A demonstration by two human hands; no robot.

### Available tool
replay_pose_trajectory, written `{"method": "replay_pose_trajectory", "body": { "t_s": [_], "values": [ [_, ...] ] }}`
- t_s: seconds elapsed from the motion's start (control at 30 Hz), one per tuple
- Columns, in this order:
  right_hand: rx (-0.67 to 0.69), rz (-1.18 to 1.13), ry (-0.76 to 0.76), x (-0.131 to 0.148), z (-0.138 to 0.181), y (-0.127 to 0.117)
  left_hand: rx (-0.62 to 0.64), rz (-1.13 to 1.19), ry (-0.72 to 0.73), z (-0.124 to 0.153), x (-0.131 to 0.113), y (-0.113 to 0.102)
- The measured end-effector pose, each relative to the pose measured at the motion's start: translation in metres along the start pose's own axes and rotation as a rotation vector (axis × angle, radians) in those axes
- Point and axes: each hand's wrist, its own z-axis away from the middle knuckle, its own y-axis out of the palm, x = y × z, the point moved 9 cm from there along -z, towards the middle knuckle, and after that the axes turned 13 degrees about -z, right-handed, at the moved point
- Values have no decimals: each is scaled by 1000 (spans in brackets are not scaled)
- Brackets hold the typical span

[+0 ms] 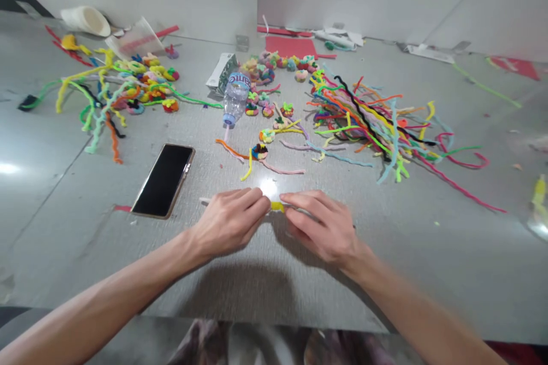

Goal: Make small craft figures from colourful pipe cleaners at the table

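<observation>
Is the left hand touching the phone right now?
Apart. The head view shows a strip of grey tabletop between the left hand and the phone.

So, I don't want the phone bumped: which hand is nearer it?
Left: the left hand is just right of the phone; the right hand is farther right.

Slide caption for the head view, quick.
Yellow piece between left hand and right hand; colourful fuzzy strands lie beyond.

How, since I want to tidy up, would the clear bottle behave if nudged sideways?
The bottle would probably roll, being round and lying on its side. The packet beside it might stop it on one side. Its clear plastic may flex when gripped; whether water is inside, I cannot tell.
</observation>
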Motion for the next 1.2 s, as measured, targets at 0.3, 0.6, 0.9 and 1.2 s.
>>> {"method": "replay_pose_trajectory", "body": {
  "t_s": [0.3, 0.6, 0.9, 1.2],
  "values": [
    [-62, -234, 9, -3, -1, -1, -6, 33, -27, -2, -2, -1],
    [-164, -492, 274, -25, 0, -1, 3, 42, -26, 0, -4, 2],
    [-182, -643, 400, -41, 7, 10, -16, 94, -57, 2, -4, 2],
    [-145, -1004, 638, -66, 18, 26, 8, 63, -60, 4, -3, 5]
  ]
}}
